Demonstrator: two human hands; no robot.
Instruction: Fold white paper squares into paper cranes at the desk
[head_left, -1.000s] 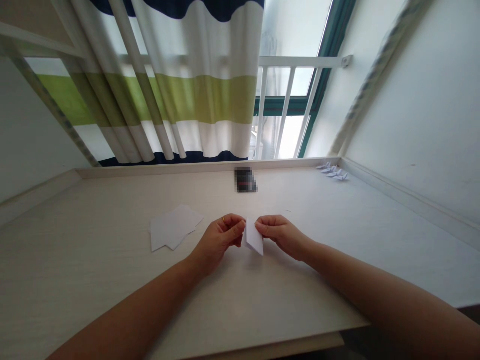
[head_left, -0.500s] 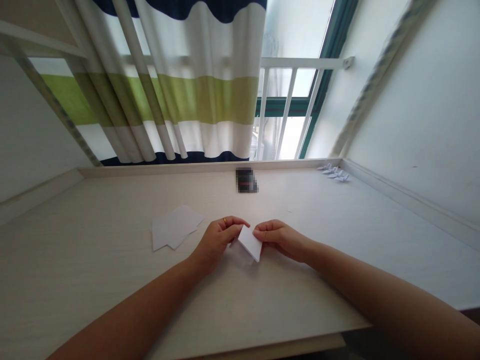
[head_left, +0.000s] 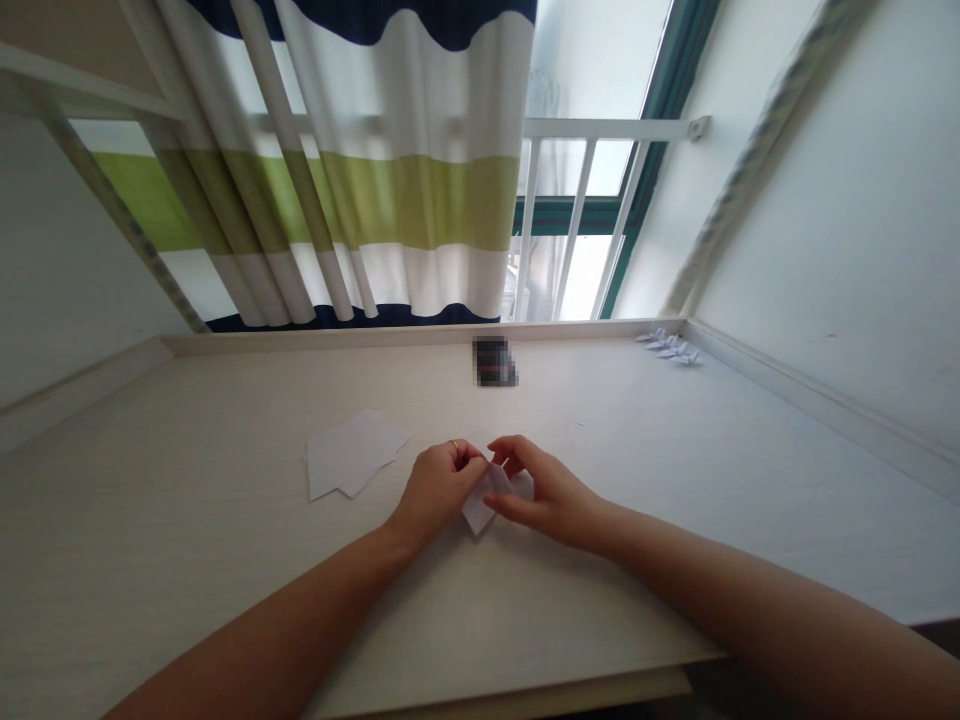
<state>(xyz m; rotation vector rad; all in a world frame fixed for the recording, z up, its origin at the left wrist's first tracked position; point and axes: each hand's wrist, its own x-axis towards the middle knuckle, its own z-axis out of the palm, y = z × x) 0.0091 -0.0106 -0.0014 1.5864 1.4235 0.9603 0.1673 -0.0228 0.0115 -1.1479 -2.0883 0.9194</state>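
Note:
A small folded piece of white paper [head_left: 480, 512] lies low against the pale wooden table [head_left: 675, 470], held between both hands. My left hand [head_left: 437, 487], with a ring on one finger, is curled and pinches the paper's left side. My right hand [head_left: 546, 490] pinches it from the right, with thumb and fingers pressed on its upper part. Most of the paper is hidden under my fingers.
A few loose white paper sheets [head_left: 349, 462] lie left of my hands. Several small folded paper figures [head_left: 670, 346] sit at the far right corner by the wall. A small dark blurred object [head_left: 493, 361] stands at the back edge below the striped curtain [head_left: 375, 200] and window railing.
The folded paper was held upright above the table. Both hands have lowered it, turned it flatter and closed in over it, the right hand moving left onto it.

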